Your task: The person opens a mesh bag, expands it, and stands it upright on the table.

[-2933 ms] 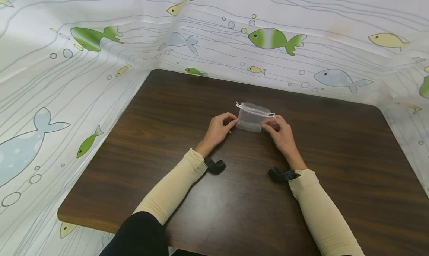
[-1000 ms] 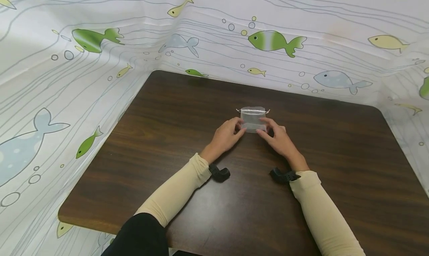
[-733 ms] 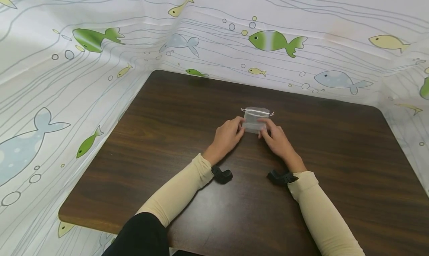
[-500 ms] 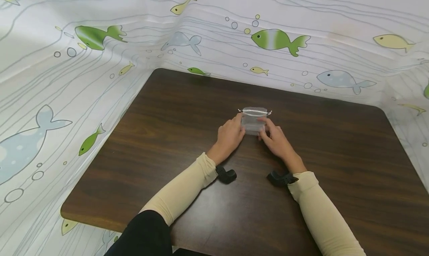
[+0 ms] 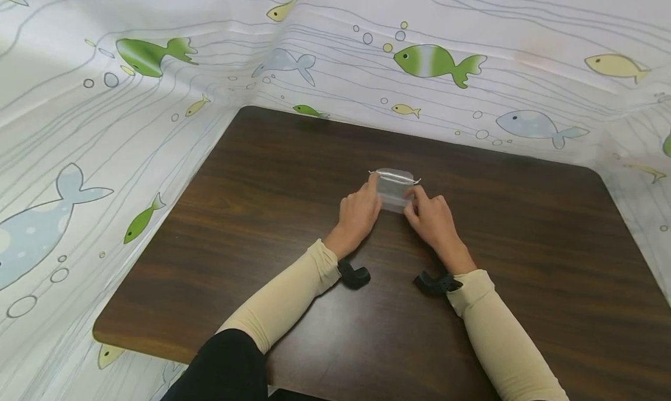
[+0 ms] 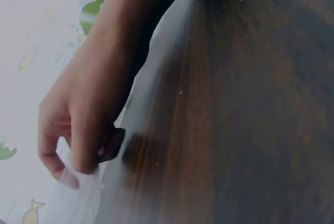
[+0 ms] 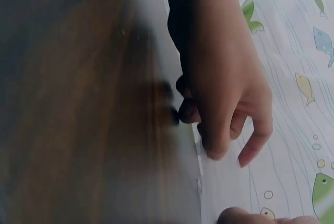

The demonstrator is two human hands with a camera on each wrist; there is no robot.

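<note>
A white curtain printed with green, yellow and pale blue fish (image 5: 157, 127) hung round the far and left sides of the dark brown wooden table (image 5: 272, 173), with one green fish at about ten o'clock from the table's middle and a green-and-white striped one at about twelve.

The left hand (image 5: 359, 213) lay just past the table's centre, its sleeve a cream knitted one (image 5: 283, 299) with a black wrist strap (image 5: 352, 274) at the cuff. Its fingers were curled, the thumb and fingertips closed on the left edge of the small sheer white drawstring pouch (image 5: 394, 190); the left wrist view showed the same hand (image 6: 86, 119) with fingertips bent in against the thin fabric (image 6: 78, 203), though the view was too blurred to tell how firm the pinch was.

The pouch sat on the tabletop between the two hands, at roughly one o'clock from the table's centre, its gathered top and thin cord (image 5: 394, 176) pointing toward twelve. Only its upper half showed above the knuckles.

The right hand (image 5: 433, 221) mirrored the other, fingers curled and closed on the pouch's right edge, touching it from about four o'clock. In the right wrist view that hand (image 7: 222, 98) had its fingertips bent down onto the pale material (image 7: 224, 192), and the tip of a left-hand finger (image 7: 237, 216) showed at the bottom edge. The two hands stood close together, nearly touching.
</note>
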